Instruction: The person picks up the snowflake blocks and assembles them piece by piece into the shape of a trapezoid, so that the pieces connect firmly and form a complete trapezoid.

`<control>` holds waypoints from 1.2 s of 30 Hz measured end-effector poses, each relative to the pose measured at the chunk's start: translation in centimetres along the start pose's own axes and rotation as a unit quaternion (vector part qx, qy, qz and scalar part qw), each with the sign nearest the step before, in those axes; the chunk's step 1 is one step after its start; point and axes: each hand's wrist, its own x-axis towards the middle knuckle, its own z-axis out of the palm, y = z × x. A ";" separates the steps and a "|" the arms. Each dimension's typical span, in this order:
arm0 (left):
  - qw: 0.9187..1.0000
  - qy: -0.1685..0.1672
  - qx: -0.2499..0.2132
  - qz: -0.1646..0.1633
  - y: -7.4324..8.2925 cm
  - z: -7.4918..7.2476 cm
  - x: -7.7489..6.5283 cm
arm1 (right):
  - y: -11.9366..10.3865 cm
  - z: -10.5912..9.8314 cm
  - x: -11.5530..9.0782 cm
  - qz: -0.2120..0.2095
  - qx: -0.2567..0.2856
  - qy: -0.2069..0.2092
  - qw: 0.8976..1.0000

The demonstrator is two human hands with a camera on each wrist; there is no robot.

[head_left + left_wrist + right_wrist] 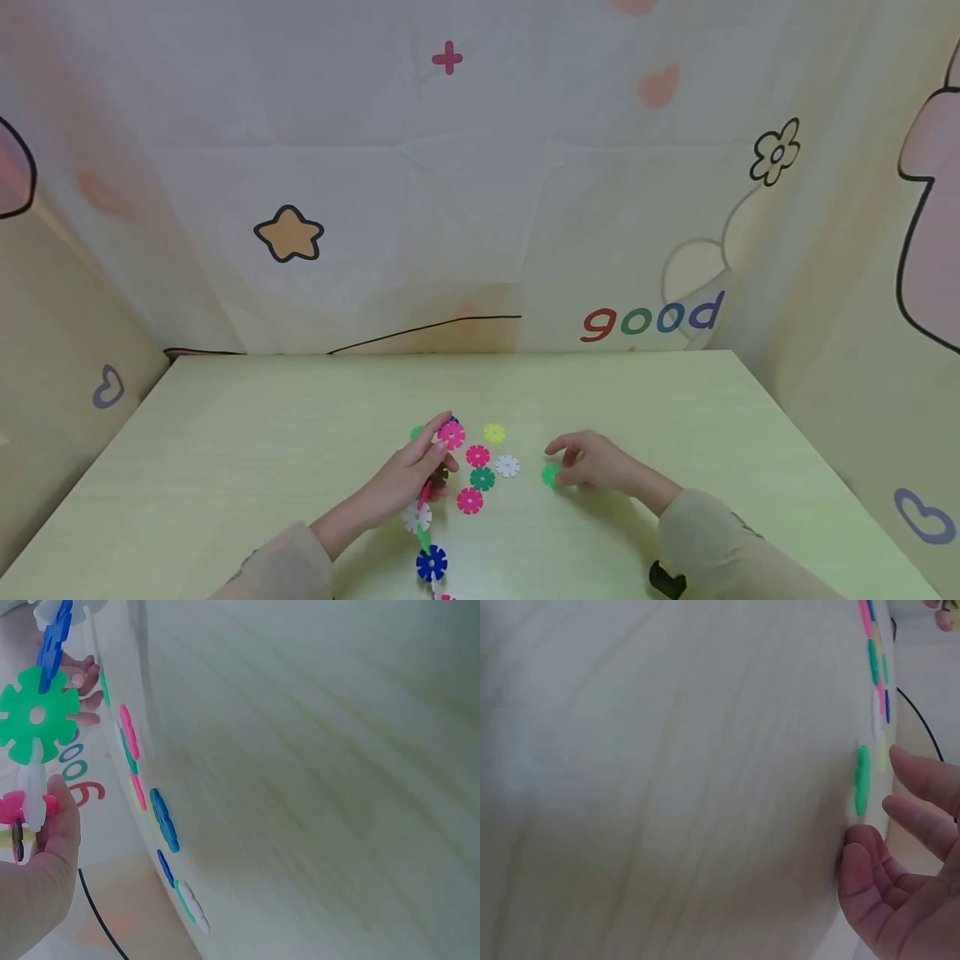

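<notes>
My left hand (pixel 397 483) grips one end of a chain of notched plastic snowflake discs. Below the palm, the chain hangs toward the front of the table, with a white disc (pixel 417 517) and a dark blue disc (pixel 431 563) along it. A green disc (pixel 37 715) of the chain shows large in the left wrist view, slotted upright. My right hand (pixel 592 462) is low over the table, its thumb and fingers loosely bent. Right at its fingertips, a loose green disc (pixel 862 780) lies flat on the tabletop.
Between the hands lie loose discs: yellow (pixel 494 433), white (pixel 507 466), dark green (pixel 482 478) and pink (pixel 470 501) among them. More discs are partly hidden behind the left hand. A printed cloth (pixel 375 208) encloses the pale table (pixel 262 433) at the back and sides.
</notes>
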 end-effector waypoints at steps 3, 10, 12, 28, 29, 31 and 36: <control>1.000 0.003 -0.002 -0.002 0.0 -0.1 0.0 | 0.2 0.4 0.3 0.001 -0.027 0.006 1.000; 1.000 0.010 -0.021 0.001 -0.1 -0.1 0.1 | 0.4 0.9 0.3 -0.052 -0.106 0.030 0.993; 1.000 0.015 -0.021 0.002 -0.1 -0.1 0.1 | 0.4 1.0 0.2 -0.054 -0.108 0.034 0.992; 0.999 0.053 -0.002 0.001 0.0 -0.3 0.3 | -1.8 1.4 -0.3 -0.092 0.007 0.056 0.994; 0.999 0.053 -0.004 0.001 0.0 -0.3 0.3 | -2.3 1.4 -0.4 -0.096 0.017 0.060 0.993; 0.999 0.052 -0.010 0.001 0.1 -0.2 0.3 | -3.1 1.5 -0.5 -0.103 0.032 0.071 0.992; 0.998 0.052 -0.030 0.003 0.2 0.1 0.3 | -4.9 2.1 -0.9 -0.138 0.060 0.094 0.984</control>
